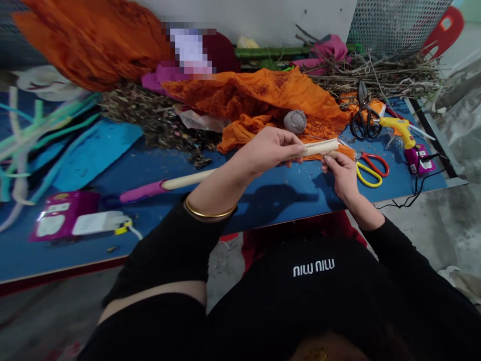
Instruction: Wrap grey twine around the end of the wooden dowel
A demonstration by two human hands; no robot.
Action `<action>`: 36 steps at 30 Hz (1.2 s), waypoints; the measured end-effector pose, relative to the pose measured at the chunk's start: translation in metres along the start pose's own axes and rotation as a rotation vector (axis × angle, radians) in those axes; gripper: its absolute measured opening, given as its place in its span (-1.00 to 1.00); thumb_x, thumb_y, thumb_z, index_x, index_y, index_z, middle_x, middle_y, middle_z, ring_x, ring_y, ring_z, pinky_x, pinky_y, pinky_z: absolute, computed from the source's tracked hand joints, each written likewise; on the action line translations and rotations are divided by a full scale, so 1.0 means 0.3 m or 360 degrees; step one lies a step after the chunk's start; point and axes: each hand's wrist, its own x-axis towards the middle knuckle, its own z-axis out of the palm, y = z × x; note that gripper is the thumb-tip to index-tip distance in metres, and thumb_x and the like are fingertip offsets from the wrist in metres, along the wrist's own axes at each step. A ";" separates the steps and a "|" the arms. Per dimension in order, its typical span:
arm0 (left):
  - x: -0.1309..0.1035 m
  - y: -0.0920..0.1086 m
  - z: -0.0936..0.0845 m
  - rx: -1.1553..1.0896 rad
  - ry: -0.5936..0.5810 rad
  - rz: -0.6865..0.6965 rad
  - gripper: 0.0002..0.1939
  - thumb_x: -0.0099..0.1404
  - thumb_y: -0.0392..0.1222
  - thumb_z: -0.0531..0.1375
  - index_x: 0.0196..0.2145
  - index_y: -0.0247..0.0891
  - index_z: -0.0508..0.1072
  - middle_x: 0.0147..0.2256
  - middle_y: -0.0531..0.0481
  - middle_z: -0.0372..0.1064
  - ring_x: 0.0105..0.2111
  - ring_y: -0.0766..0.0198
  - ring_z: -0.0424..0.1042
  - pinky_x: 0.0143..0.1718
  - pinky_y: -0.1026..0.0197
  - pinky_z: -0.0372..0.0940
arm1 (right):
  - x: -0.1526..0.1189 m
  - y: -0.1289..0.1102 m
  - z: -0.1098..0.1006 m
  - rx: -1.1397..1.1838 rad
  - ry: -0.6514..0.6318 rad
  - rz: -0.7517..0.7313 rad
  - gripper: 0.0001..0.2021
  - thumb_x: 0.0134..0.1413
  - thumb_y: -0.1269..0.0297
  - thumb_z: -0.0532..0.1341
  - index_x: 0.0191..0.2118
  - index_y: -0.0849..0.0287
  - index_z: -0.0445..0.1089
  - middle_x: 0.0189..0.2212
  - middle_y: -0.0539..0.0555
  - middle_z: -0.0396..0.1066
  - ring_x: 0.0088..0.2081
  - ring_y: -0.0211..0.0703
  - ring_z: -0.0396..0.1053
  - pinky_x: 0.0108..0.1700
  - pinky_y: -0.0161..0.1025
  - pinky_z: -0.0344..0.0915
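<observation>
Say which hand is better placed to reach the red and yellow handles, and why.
Right, most likely: the right hand is beside the red and yellow handles, while the left hand is farther off, gripping the pale rod.

The black top (263,306) has white lettering (313,267), the left forearm (229,183) a gold bangle (211,215).

Blue table (15,255): dried plants (150,123), orange cloth (259,93), light-blue sheet (101,150), red-and-yellow-handled scissors (370,186), purple socket box (80,203) at left.
</observation>
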 end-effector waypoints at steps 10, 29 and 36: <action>-0.006 0.046 -0.014 0.0096 -0.0288 0.0107 -0.67 0.22 0.05 0.25 -0.50 -0.27 0.53 -0.31 -0.14 0.60 -0.46 0.33 0.43 -0.51 0.32 0.18 | -0.004 0.007 0.043 -0.0076 -0.0222 -0.0001 -0.79 -0.09 0.13 0.44 -0.34 0.11 0.54 -0.45 -0.01 0.58 -0.36 -0.17 0.52 -0.20 -0.19 0.48; -0.030 0.009 0.063 0.0037 -0.0294 0.0114 -0.85 0.32 -0.13 0.21 -0.37 -0.25 0.42 -0.54 0.05 0.38 -0.54 0.35 0.29 -0.47 0.29 0.15 | -0.022 0.021 0.071 -0.0326 -0.0408 -0.0150 -0.65 -0.04 0.02 0.44 -0.16 0.06 0.50 -0.14 0.08 0.62 -0.11 -0.02 0.54 0.06 -0.04 0.50; -0.013 -0.040 0.095 0.0258 -0.0008 0.0106 -0.77 0.25 -0.02 0.22 -0.36 -0.25 0.47 -0.56 0.08 0.37 -0.55 0.33 0.28 -0.46 0.27 0.11 | -0.118 -0.015 -0.124 -0.0919 -0.0043 -0.0543 -0.48 0.14 0.26 0.31 0.23 0.10 0.37 0.10 0.19 0.57 0.08 0.04 0.57 0.27 0.11 0.41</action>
